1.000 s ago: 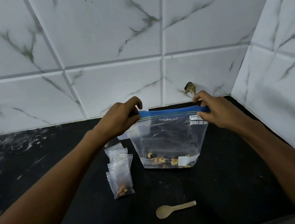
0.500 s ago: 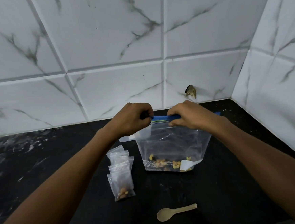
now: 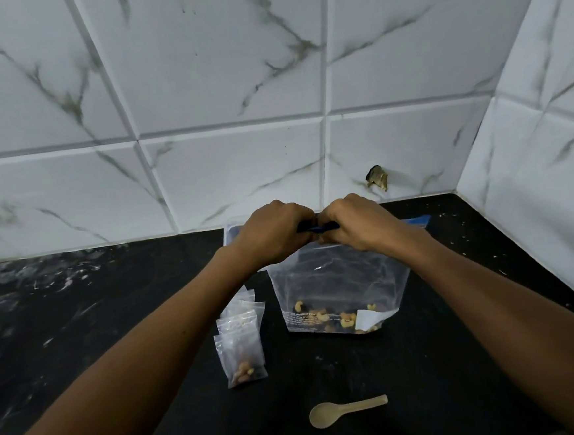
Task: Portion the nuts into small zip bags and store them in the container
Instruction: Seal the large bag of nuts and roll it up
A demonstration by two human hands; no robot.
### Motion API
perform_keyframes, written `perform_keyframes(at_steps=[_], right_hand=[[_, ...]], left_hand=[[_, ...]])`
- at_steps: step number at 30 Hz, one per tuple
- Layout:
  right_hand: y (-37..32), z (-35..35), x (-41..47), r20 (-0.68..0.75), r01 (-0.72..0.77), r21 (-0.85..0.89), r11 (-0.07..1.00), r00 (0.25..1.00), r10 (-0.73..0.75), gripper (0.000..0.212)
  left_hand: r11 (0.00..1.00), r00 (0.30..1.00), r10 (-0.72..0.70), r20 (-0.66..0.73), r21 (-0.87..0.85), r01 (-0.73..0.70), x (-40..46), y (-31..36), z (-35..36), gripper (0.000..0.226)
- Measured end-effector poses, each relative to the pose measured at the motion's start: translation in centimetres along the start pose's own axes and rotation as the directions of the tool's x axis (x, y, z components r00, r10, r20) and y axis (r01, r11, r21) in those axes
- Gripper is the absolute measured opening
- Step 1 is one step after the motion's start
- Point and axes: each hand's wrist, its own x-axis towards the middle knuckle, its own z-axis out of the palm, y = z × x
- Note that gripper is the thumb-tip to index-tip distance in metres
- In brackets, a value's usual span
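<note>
Both hands are at the top of the big zip bag point(image 3: 338, 282), in the middle of the frame. The left hand point(image 3: 273, 234) and the right hand point(image 3: 355, 224) sit knuckle to knuckle, and each has its grip closed tight, pinching the blue zip strip point(image 3: 317, 228). The nuts point(image 3: 334, 318) lie low in the bottom of that bag, which stands on the black surface point(image 3: 461, 358).

What could go wrong? I think the bag is soft and nearly empty, so it could flop over if the hands pull sideways. If the strip is being pulled open too hard, the nuts could jump out. If it is being pressed shut, a part could stay open, and nuts could spill when the bag is moved. An arm could also bump the small zip bags point(image 3: 242, 341) just left of the big bag and knock them flat.

Some things are hard to see. The fingertips are tucked under the knuckles, so I cannot tell if the strip is open or shut. A pale box-like thing point(image 3: 231, 228) peeks out behind the left hand; it may be the container, but most of it is hidden. Only the front small bag shows nuts. A spoon point(image 3: 342, 411) lies near the bottom of the frame.
</note>
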Motion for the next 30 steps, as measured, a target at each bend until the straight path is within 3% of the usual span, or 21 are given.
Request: perform_keyframes(at_steps=[10, 30], right_hand=[[0.8, -0.2, -0.4, 0.018, -0.016, 0.030, 0.999, 1.000, 0.015, 0.021], [5.5, -1.1, -3.0, 0.060, -0.073, 0.048, 0.996, 0.996, 0.070, 0.016]], left_hand=[[0.992, 1.000, 0.004, -0.007, 0.128, -0.003, -0.6, -1.2, -0.3, 0.021], [1.000, 1.000, 0.011, -0.010, 0.014, -0.011, -2.2, -4.3, -1.0, 0.018]])
